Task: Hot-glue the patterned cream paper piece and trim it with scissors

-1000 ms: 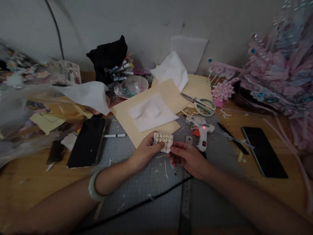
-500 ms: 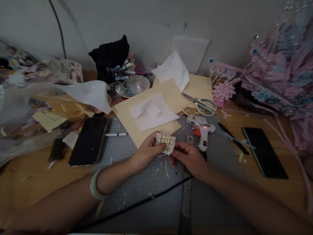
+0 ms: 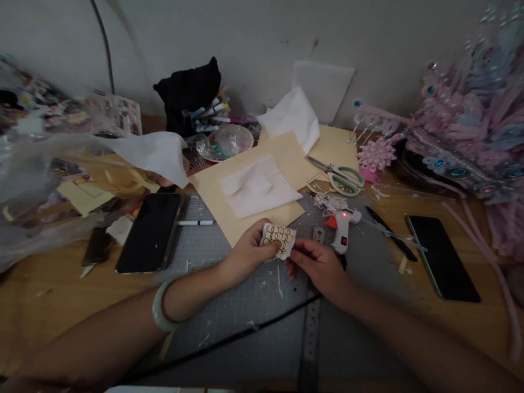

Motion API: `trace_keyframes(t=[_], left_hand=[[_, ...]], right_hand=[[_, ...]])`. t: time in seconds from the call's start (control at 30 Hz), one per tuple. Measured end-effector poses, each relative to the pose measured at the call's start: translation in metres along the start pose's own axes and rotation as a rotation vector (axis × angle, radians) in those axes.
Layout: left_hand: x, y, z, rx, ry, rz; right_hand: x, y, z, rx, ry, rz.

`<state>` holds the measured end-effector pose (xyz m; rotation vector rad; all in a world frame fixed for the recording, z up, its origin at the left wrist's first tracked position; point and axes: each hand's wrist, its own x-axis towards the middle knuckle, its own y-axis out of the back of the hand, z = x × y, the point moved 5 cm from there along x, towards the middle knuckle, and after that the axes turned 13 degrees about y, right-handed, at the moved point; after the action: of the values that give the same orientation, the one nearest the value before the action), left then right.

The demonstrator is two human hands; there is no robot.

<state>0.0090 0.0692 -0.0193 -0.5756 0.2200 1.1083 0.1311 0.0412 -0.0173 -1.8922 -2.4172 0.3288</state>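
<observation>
Barely any change from a second ago: left hand (image 3: 245, 254) keeps pinching small paper piece (image 3: 278, 238) with drawn circles, right hand (image 3: 317, 265) stays pinched on its lower edge. Piece hovers over cutting mat (image 3: 245, 305) on bench, glue gun (image 3: 341, 229) just beside. Looks like fiddly detail work continuing.

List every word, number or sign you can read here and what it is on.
No text is readable.
Paper piece held by left hand and right hand: drawn loops only, no letters.
Cutting mat: grid, markings too small.
Ruler: marks blurred.
Packets: print blurred.
</observation>
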Motion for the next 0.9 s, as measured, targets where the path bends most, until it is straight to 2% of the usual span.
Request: trace_keyframes(t=[0.33,0.57,0.73,0.9], left_hand=[[-0.0067,-0.0044,0.0088,0.081,-0.026,0.043],[-0.0079,-0.0037,0.0088,0.152,-0.061,0.066],[-0.0085,-0.0072,0.0099,0.134,-0.054,0.026],[-0.0091,-0.0098,0.0107,0.113,-0.053,-0.013]], right_hand=[[0.0031,0.0,0.005,0.121,-0.085,-0.024],[0.0006,-0.0002,0.0045,0.111,-0.1,-0.03],[0.0014,-0.001,0.0049,0.092,-0.138,-0.085],[0.003,0.0003,0.006,0.085,-0.141,-0.075]])
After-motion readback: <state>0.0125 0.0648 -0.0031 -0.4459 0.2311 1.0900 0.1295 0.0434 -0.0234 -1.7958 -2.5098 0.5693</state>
